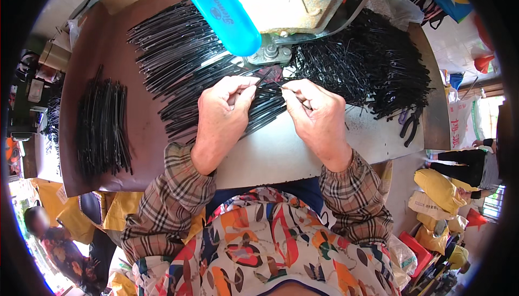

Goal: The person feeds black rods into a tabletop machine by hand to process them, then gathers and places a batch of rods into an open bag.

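Observation:
Both hands are raised over the front of the table, just short of the metal machine's foot (270, 53). My left hand (223, 113) is closed in a pinch on a thin black strip (265, 77). Facing it, my right hand (318, 113) also pinches a thin black strip (275, 83) between thumb and forefinger. Whether both hold the same strip cannot be made out. Beneath and left of the fingers spreads a wide layer of long black strips (178, 52). A dark reddish scrap (272, 72) lies by the machine foot.
A bright blue lamp-like cover (224, 12) hangs from the machine (294, 1). Tangled black strips (373, 63) heap up at right, with black-handled cutters (411, 128) beside them. A neat bundle of strips (102, 128) sits at left. Other people (70, 252) are at the room's edges.

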{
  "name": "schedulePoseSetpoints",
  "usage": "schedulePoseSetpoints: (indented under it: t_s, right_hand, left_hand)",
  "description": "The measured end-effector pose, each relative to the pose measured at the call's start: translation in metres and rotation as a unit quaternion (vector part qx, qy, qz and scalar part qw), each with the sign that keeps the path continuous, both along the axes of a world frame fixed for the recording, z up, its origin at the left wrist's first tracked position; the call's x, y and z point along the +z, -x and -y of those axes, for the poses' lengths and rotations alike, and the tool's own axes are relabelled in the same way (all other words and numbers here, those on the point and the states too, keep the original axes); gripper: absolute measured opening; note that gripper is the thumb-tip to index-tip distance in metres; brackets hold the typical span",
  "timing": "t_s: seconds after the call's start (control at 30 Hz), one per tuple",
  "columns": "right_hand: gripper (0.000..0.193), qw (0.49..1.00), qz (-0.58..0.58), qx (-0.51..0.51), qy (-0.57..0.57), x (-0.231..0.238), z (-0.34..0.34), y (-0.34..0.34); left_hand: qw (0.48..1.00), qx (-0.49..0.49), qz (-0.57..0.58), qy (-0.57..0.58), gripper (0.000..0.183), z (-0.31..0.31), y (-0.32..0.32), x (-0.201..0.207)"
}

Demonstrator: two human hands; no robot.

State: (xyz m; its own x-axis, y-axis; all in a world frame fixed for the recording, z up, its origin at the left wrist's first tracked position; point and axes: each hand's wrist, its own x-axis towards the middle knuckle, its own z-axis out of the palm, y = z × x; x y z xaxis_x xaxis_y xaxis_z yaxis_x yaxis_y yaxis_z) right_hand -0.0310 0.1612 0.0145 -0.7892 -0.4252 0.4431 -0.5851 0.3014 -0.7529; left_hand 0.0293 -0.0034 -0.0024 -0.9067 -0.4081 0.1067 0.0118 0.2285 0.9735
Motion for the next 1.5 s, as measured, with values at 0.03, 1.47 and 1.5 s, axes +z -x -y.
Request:
schedulePoseSetpoints:
  t_s: [0.03,1.47,1.5]
  right_hand:
    - [0.004,1.000,0.001,0.001,-0.001,0.000,0.001,0.000]
    - [0.014,0.974,0.201,0.066,0.077,-0.012,0.009,0.062]
    - [0.014,0.974,0.204,0.066,0.076,-0.012,0.008,0.063]
  left_hand:
    - [1.000,0.001,0.001,-0.001,0.014,-0.001,0.000,-0.001]
    - [0.907,-0.099,-0.190,0.362,0.027,0.019,0.046,0.024]
    - [0.920,-0.097,-0.161,0.345,0.025,0.017,0.046,0.027]
